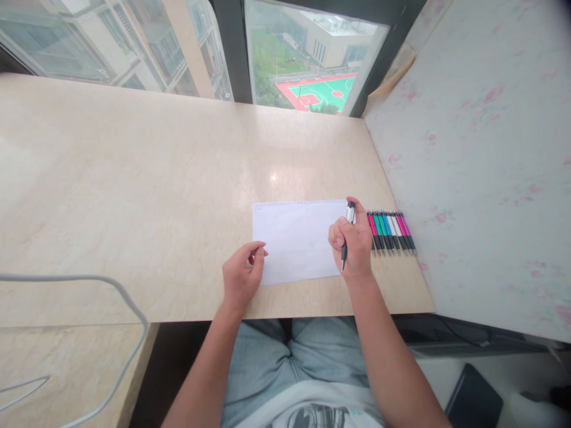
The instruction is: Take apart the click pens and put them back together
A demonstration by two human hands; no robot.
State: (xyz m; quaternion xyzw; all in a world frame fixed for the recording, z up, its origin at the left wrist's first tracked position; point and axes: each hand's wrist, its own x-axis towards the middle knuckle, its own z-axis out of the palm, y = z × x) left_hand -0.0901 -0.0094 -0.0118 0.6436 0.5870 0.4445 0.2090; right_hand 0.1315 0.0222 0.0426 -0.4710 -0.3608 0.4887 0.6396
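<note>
A white sheet of paper (298, 241) lies flat near the front edge of the tabletop, with a thin line of small writing along its top. My right hand (354, 241) is closed around a ballpoint pen (350, 212) over the sheet's right side. The pen has a white barrel and black grip; its tip points down toward me, and my index finger reaches its button end. My left hand (243, 270) rests at the sheet's left edge, fingers loosely curled together with nothing visible in them.
Right of the sheet, several colored pens (390, 232) lie side by side along the flower-patterned wall (482, 166). A grey cable (102, 278) loops over the left side of the light stone-look tabletop (134, 178). Windows (312, 59) stand behind it.
</note>
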